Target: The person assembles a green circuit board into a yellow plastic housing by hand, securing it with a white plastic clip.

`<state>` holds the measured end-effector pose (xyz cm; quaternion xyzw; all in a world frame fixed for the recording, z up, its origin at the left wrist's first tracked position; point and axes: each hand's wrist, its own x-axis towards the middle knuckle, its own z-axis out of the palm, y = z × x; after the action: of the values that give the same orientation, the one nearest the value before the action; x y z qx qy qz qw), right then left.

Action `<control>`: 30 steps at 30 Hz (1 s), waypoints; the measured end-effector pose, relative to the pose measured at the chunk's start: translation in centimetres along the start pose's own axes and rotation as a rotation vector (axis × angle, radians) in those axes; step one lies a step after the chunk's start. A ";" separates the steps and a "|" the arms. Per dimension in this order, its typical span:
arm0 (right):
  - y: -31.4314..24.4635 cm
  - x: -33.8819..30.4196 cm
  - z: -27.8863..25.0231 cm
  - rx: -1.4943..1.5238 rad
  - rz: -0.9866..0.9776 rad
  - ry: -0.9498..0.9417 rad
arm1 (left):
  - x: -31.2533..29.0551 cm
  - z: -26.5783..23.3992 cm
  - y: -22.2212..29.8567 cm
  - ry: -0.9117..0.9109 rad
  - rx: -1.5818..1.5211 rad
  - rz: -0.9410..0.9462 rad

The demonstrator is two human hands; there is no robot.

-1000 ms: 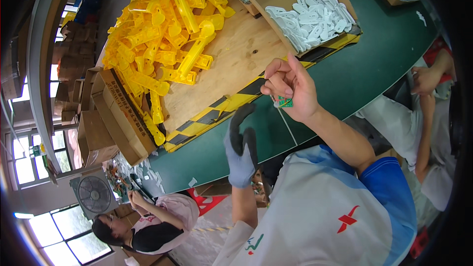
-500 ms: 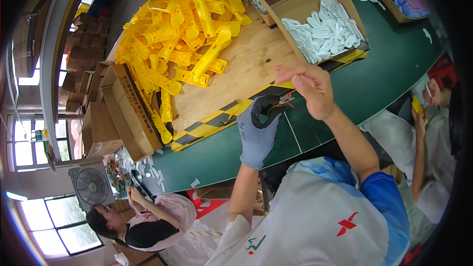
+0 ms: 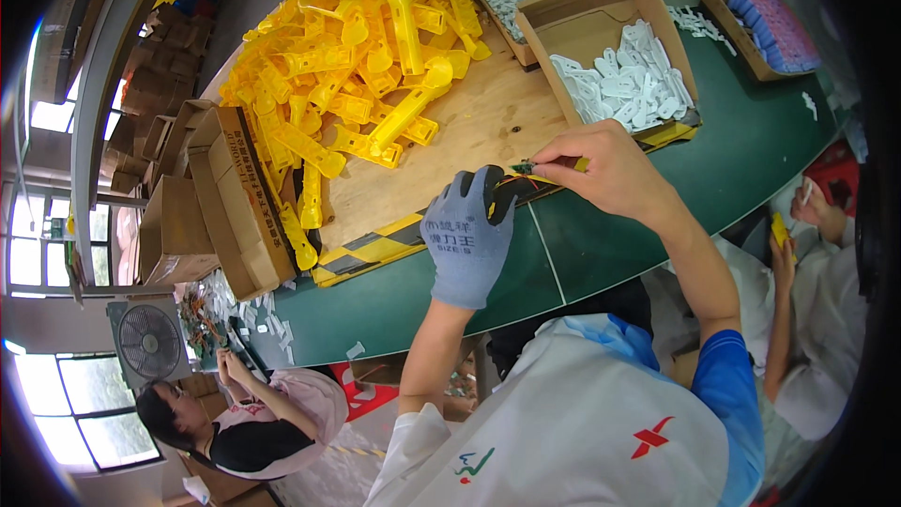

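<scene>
My left hand (image 3: 466,232) wears a grey glove with black fingertips and reaches up to a small dark and green part (image 3: 526,168) held over the table edge. My bare right hand (image 3: 605,167) pinches the same part from the right, with a thin wire hanging below it. Both hands meet above the yellow and black striped edge (image 3: 375,252) of a wooden board. A large heap of yellow plastic pieces (image 3: 357,66) lies on the board beyond the hands.
A cardboard box of white plastic parts (image 3: 619,75) stands at the back right on the green table (image 3: 601,244). An open brown carton (image 3: 239,197) sits left of the board. One person sits lower left, another at the right edge. A fan (image 3: 148,342) stands on the floor.
Both hands have moved forward and together over the board's striped edge. The gloved left hand rose from below the table edge to meet the part in the right hand.
</scene>
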<state>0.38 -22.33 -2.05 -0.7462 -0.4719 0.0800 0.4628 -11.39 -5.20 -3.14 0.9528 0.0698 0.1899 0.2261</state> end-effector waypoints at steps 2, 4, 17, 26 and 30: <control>-0.5 -0.1 1.1 0.030 0.145 0.231 | -1.0 -0.1 0.8 0.118 0.132 -0.014; 0.3 -0.5 2.6 0.109 0.167 0.312 | -1.5 -0.4 2.1 0.139 0.165 0.004; 3.2 0.2 4.2 0.333 -0.095 0.348 | -1.7 0.9 -2.1 0.025 -0.788 -0.400; 3.0 2.4 3.6 -0.124 -0.518 0.294 | -1.4 1.6 -3.0 0.105 -0.688 -0.393; 3.8 2.3 4.0 -0.059 -0.455 0.276 | -1.0 2.0 -3.9 0.080 -1.006 -0.446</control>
<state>1.77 -18.55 -6.46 -0.6380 -0.5618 -0.1424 0.5070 -11.67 -2.79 -6.84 0.6815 0.1791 0.1832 0.6855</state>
